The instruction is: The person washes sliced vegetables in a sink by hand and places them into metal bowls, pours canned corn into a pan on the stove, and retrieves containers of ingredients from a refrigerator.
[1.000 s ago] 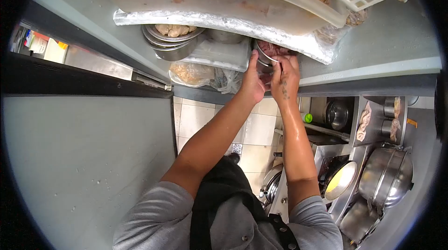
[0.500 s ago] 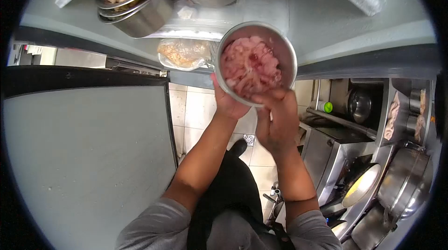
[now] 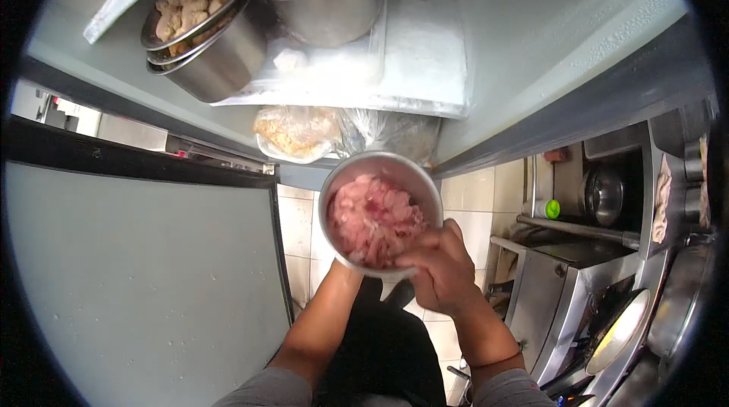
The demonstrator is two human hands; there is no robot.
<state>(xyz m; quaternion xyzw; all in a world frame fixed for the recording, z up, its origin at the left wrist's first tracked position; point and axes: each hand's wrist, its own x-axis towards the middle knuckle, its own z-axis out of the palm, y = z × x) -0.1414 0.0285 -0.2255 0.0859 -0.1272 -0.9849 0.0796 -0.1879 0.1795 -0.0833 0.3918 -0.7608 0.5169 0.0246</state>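
Observation:
A round metal bowl (image 3: 434,213) of raw pink meat (image 3: 372,217), cut in pieces, is held in front of my body, below the fridge shelf. My right hand (image 3: 444,266) grips its rim at the lower right, fingers curled over the edge. My left hand (image 3: 347,276) supports the bowl from beneath on the near left side; its fingers are hidden behind the bowl. Just beyond the bowl, a plastic bag of pale shredded food (image 3: 296,132) rests on the fridge's lower ledge.
The fridge shelf (image 3: 425,65) carries a tilted stack of metal containers (image 3: 228,58) with pale chunks on top, and a metal pot (image 3: 326,16) of bagged food. An open fridge door (image 3: 144,278) stands at left. At right are a stove unit (image 3: 547,301) and a pan (image 3: 619,331).
Both hands have brought the bowl down toward my body and slightly left, away from the shelf. The view has shifted, showing more of the shelf.

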